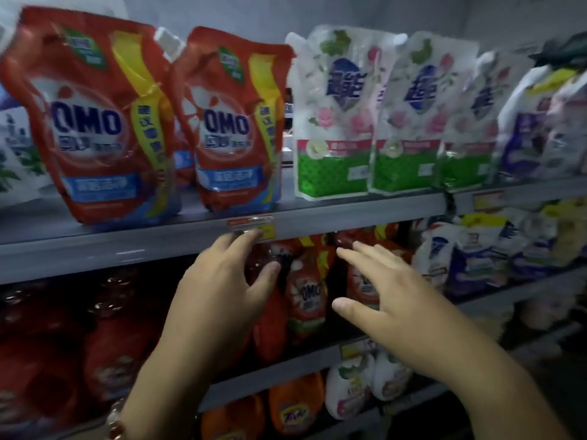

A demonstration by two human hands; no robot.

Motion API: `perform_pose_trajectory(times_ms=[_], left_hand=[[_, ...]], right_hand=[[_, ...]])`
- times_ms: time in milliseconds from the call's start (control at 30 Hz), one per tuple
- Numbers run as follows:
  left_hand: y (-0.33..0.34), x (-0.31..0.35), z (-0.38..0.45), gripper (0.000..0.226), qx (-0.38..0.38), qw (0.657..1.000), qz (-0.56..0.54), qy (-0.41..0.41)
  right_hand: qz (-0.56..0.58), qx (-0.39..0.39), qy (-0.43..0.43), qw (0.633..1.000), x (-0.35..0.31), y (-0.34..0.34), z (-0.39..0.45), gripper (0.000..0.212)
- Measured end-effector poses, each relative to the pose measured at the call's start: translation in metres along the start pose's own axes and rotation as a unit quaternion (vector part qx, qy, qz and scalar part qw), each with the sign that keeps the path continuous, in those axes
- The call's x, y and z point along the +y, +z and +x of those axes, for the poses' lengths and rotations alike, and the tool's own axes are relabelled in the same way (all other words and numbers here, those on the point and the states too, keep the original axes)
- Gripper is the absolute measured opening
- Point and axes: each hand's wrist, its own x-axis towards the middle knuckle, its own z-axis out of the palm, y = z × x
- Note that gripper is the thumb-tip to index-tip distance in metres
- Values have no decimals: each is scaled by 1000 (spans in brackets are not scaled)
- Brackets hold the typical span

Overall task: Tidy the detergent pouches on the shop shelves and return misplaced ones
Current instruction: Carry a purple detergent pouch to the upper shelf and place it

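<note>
Two red OMO pouches stand upright on the top shelf, left of centre. To their right stand white pouches with pink roses and green bases. On the shelf below, more red OMO pouches stand in the dim middle. My left hand is spread in front of them, its fingertips near the top shelf's price tag. My right hand is spread too, just right of the same pouches. Neither hand holds anything.
Purple and white pouches fill the right end of the top shelf and the second shelf. Dark red bottles stand at the lower left. Orange bottles and white bottles sit on the lowest shelf.
</note>
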Motion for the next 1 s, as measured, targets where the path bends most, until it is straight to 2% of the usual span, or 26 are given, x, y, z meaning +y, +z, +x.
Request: perform_pose_trajectory(times_ms=[200, 567, 733, 1000], left_hand=[[40, 92, -9, 65, -67, 996, 18, 59], [132, 266, -36, 65, -97, 984, -10, 151], [156, 315, -33, 67, -118, 978, 14, 171], [208, 368, -10, 68, -121, 973, -11, 194]], right_hand=[[12, 30, 51, 998, 77, -45, -57, 66], [11, 91, 128, 988, 223, -114, -165, 64], [44, 96, 145, 984, 263, -124, -181, 64], [85, 194, 156, 965, 310, -111, -171, 62]])
